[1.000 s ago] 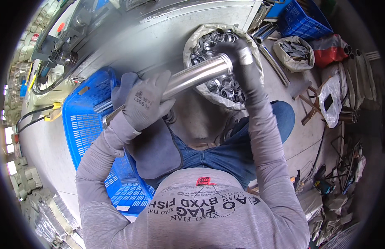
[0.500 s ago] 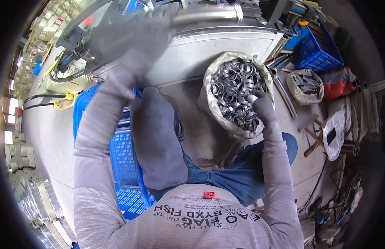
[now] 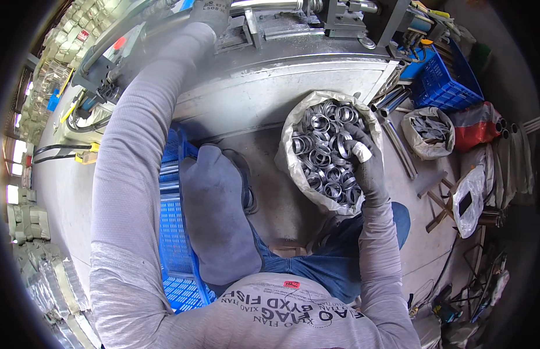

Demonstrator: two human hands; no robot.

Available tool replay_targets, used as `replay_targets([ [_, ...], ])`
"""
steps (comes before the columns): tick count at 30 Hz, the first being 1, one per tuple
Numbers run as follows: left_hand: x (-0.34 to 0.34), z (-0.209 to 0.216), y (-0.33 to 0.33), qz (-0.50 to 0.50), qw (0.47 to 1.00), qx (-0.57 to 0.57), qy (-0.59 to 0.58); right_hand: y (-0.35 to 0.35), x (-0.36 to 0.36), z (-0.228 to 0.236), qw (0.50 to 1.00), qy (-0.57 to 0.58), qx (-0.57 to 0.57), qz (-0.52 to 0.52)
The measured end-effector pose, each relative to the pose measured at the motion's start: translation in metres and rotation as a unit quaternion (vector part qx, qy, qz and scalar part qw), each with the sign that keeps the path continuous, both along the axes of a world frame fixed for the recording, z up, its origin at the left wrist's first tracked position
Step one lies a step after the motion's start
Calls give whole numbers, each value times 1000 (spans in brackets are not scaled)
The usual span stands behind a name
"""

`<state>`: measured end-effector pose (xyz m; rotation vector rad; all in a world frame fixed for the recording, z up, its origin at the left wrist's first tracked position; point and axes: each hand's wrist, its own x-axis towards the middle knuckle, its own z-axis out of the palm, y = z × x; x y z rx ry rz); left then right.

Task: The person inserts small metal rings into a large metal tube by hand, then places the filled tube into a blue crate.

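My right hand [image 3: 363, 160], gloved, reaches into the sack of metal rings [image 3: 325, 154] on the floor, fingers curled among them; grasp unclear. My left hand [image 3: 215, 9], at the machine's [image 3: 270, 75] top edge, grips a steel tube [image 3: 270, 6].

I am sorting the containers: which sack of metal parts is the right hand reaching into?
The large white sack of metal rings; the right hand rests in it. The smaller sack lies apart, untouched.

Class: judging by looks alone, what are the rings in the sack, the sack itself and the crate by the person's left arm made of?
Rings: probably steel, bright silver with sharp glints.
Sack: seemingly woven plastic, pale and crinkled.
Crate: moulded plastic, uniform blue lattice.
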<state>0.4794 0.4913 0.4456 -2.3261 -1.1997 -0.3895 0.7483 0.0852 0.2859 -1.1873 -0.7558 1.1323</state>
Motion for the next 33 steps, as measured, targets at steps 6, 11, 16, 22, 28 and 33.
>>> replay_targets([
  [6, -10, -27, 26, -89, 994, -63, -32, -5, 5, -8, 996, -87, -23, 10],
  [11, -14, -42, -53, -87, 994, 70, -13, -4, 4, -18, 998, -36, 28, 36],
  [16, -141, -86, -180, -121, 975, -101, -158, -10, 0, -17, 995, 1, 53, 83],
  [22, -420, -294, -229, 254, 930, -263, 25, -11, 21, -52, 924, -364, 40, 109],
  [28, -451, -453, -286, 344, 804, -479, 77, -13, 18, -63, 842, -533, -28, 82],
  [33, -457, -562, -302, 375, 804, -460, -39, -11, 5, -82, 967, -206, -116, 90],
])
